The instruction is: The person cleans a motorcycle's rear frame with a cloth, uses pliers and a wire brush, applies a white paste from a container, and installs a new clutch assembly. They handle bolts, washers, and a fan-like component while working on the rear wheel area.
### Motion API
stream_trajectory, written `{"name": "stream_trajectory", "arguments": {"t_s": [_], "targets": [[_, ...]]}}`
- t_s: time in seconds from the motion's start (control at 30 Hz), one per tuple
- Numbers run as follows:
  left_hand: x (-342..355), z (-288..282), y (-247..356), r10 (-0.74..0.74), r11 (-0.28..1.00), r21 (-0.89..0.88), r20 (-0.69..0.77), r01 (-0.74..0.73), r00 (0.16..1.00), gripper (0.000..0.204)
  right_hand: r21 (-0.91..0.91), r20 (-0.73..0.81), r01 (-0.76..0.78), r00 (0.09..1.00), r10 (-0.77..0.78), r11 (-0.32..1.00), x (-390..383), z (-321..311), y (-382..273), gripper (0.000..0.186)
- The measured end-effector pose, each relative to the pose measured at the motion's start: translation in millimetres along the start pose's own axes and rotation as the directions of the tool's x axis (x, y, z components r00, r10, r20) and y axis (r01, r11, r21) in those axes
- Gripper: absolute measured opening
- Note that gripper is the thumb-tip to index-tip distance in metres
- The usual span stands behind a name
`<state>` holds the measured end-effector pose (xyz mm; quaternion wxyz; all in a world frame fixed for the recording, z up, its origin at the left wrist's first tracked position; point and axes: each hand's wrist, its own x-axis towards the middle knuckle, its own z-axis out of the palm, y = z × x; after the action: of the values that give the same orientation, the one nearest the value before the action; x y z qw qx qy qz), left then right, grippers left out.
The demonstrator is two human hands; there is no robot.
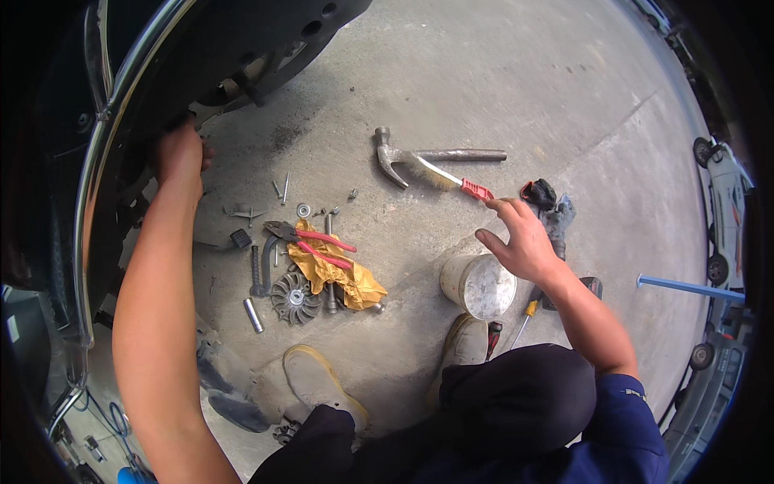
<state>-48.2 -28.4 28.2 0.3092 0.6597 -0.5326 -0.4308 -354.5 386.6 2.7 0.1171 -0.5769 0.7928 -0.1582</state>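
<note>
My left hand (179, 153) reaches up to the dark underside of a vehicle (234, 48). Its fingers look curled in, and the shadow hides what they hold. My right hand (522, 242) is open, thumb apart, with its fingertips at the red handle end of a wire brush (439, 171). The brush lies slantwise, its white shaft close to the claw of a hammer (451, 155) on the floor. Below my right palm stands a whitish round tub (488, 289).
Red-handled pliers (322, 242) lie on crumpled yellow-brown paper (359, 282), beside a finned rotor (295, 298), a metal sleeve (254, 315) and several bolts. Right of the tub lie a yellow-handled screwdriver (528, 313) and a power tool (556, 230). A blue bar (685, 287) and parked cars border the right.
</note>
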Motion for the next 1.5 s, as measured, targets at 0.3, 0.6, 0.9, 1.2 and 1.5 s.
{"name": "stream_trajectory", "arguments": {"t_s": [0.3,0.6,0.9,1.2,1.5], "targets": [[-92,-7,-61,0.002,0.977,-0.205,0.27,0.055,0.963,0.045,-0.199,0.462,-0.053,0.875,0.141,0.979,-65,18,-23,0.116],[-214,-2,-116,0.088,0.946,0.064,0.893,-0.318,0.442,0.11,0.555,0.493,-0.49,0.845,0.209,0.672,-11,-13,-25,0.122],[-240,28,-176,-0.007,0.994,-0.043,0.882,0.096,0.472,0.099,0.7,0.708,-0.709,0.677,0.201,-0.079,-40,77,38,0.091],[-259,36,-189,-0.424,0.857,0.375,0.903,0.354,0.069,0.077,0.638,0.732,-0.547,0.648,0.208,-0.541,-115,93,64,0.066],[-304,110,-170,-0.323,0.599,0.263,0.944,0.756,-0.072,0.099,0.811,0.517,-0.257,0.735,0.439,-0.526,-118,73,49,0.075]]}}
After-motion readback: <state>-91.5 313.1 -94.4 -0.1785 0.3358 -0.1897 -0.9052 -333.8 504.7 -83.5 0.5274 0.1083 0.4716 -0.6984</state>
